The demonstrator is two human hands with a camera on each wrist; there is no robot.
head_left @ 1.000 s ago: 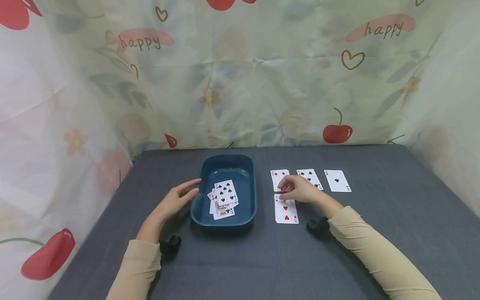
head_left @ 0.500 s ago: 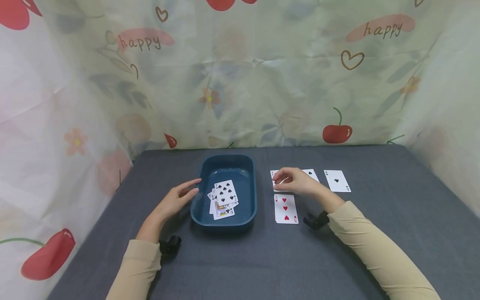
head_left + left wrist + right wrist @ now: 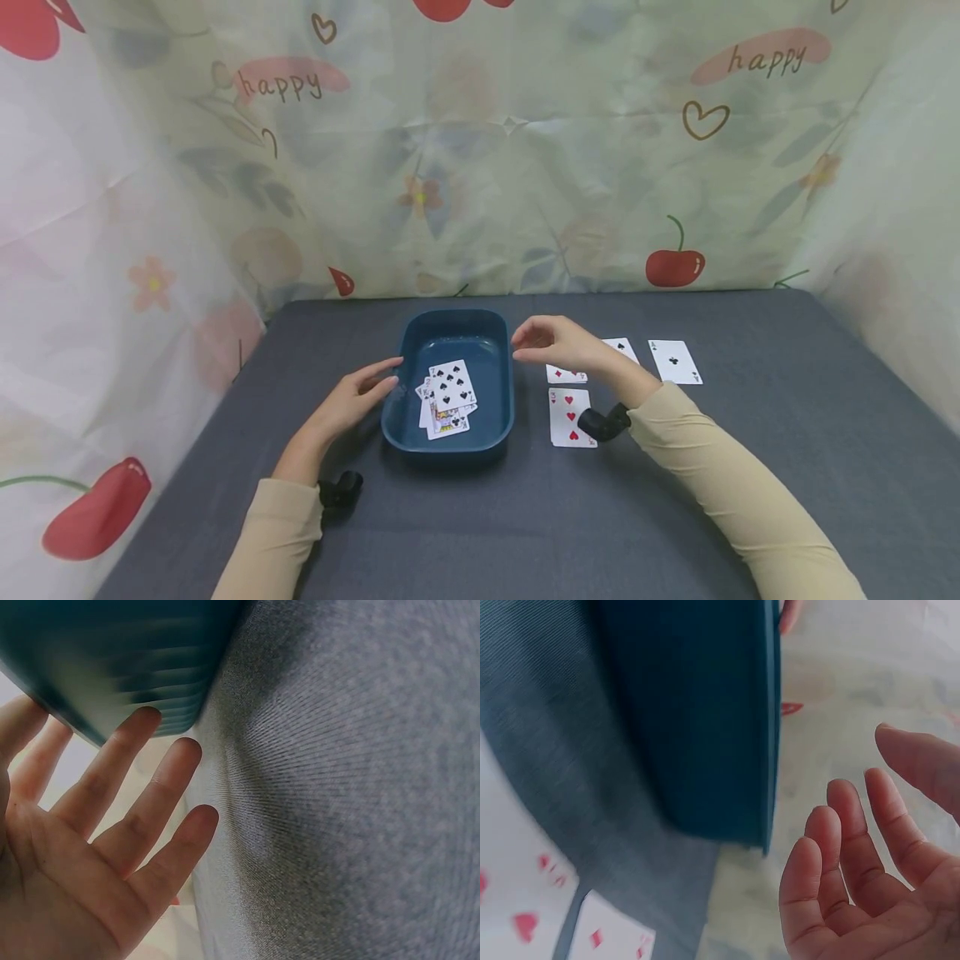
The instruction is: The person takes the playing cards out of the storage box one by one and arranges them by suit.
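Observation:
A dark blue basin (image 3: 467, 343) holds several loose playing cards, with a seven of spades (image 3: 452, 385) on top and a king (image 3: 448, 425) under it. At the basin's left rim, my left hand (image 3: 348, 406) rests its fingertips, the fingers spread and fairly straight in the left wrist view. My right hand (image 3: 566, 343) hovers just beside the right rim, fingers loosely bent. Nothing lies between them in the right wrist view. Below that hand are a three of hearts (image 3: 567, 410) and a partly covered diamonds card (image 3: 564, 377).
A spades card (image 3: 624, 347), mostly hidden by the right hand, and an ace of clubs (image 3: 675, 362) lie on the dark grey cloth to the right. A patterned curtain (image 3: 480, 183) stands behind the table. Each wrist carries a black camera mount (image 3: 604, 422).
My right hand has lifted off the cards and moved left to beside the basin's rim, uncovering the three of hearts on the way. The left hand stays where it was.

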